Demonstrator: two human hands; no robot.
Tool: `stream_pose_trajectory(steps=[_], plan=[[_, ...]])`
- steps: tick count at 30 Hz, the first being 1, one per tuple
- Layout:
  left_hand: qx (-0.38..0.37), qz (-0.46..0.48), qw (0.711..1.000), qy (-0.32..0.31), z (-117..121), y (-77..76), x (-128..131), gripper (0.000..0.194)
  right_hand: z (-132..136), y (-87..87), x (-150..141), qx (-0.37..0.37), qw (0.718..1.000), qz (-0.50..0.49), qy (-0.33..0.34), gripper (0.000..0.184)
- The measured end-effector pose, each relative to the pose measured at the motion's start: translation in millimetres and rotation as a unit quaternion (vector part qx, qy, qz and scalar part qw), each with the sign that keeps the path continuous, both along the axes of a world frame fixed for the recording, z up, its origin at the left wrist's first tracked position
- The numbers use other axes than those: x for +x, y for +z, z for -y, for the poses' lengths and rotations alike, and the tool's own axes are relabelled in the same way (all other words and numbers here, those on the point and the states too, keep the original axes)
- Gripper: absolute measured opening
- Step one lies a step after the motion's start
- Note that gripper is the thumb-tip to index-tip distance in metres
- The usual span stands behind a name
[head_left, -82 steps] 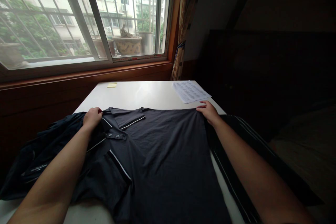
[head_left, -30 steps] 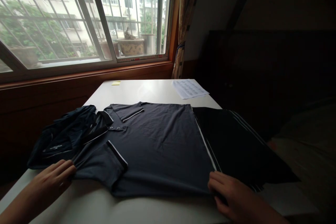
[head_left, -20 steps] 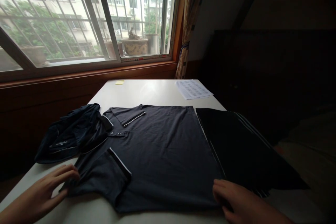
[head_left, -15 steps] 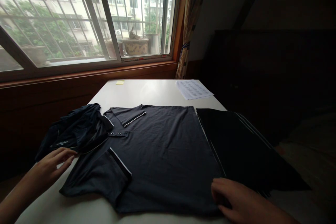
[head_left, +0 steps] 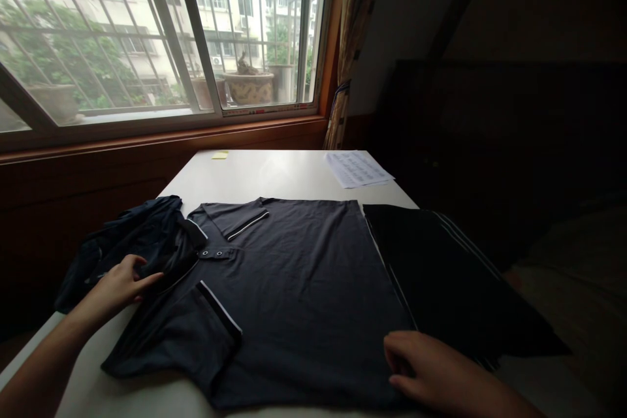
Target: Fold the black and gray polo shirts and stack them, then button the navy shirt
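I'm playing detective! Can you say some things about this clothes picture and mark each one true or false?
1. A polo shirt lies spread on a white table. True.
2. A pen lies near the table's far left corner. False: that is a yellow sticky note.
3. The left hand is near the polo shirt's collar. True.
4. The polo shirt is bright red. False: it is dark grey.
5. A black striped garment shows to the polo shirt's right in the picture. True.
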State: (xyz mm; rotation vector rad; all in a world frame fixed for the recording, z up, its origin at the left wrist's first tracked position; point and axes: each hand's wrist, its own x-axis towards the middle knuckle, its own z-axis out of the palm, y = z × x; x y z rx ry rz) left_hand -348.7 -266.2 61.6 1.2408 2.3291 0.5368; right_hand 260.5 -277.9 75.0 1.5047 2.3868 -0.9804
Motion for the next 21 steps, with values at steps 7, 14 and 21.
stream_pose_trajectory(steps=[7, 14, 21], plan=[[0.006, -0.002, 0.998, -0.055, 3.9, -3.7, 1.1, 0.046, -3.2, -4.6, 0.0, 0.001, 1.000, 0.006, 0.009, 0.005], [0.051, -0.160, 0.985, -0.026, 5.3, 18.8, -32.4, 0.042, -2.7, 0.8, 0.4, -0.007, 1.000, 0.011, 0.009, 0.007], [0.015, -0.049, 0.998, -0.039, 3.0, 5.5, -49.0, 0.045, -19.1, 27.0, -9.2, -0.005, 0.999, -0.011, 0.033, 0.009]])
